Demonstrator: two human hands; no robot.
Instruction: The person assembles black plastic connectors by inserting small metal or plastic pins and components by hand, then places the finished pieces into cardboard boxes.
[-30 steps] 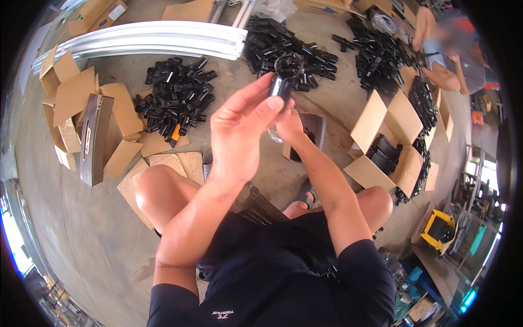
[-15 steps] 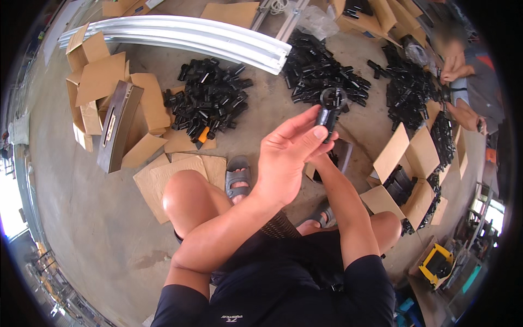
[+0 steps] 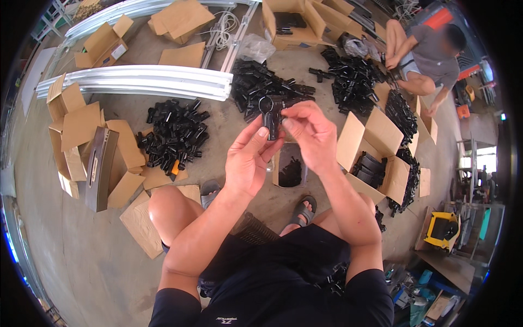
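Well | L hand (image 3: pixel 244 165) pinches glossy blk tubular fitting (image 3: pixel 272 127), ring-topped | R hand (image 3: pixel 317 136) near-closed beside, grip unclear

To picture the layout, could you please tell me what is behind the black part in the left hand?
Behind the black part, a heap of black pieces shows on the floor; what the part and left hand cover cannot be seen.

Black ringed piece (image 3: pixel 271 125): lower body is partly hidden by fingers of the left hand (image 3: pixel 245 163); right edge merges with the dark pile (image 3: pixel 254 82) behind. Whether the right hand (image 3: pixel 315 136) pinches a second piece is unclear. Contents of the small floor box (image 3: pixel 289 149) are too small to identify. Co-worker's head (image 3: pixel 453 41) is blurred. Lower edge of the view cuts off the dark shirt (image 3: pixel 272 294).
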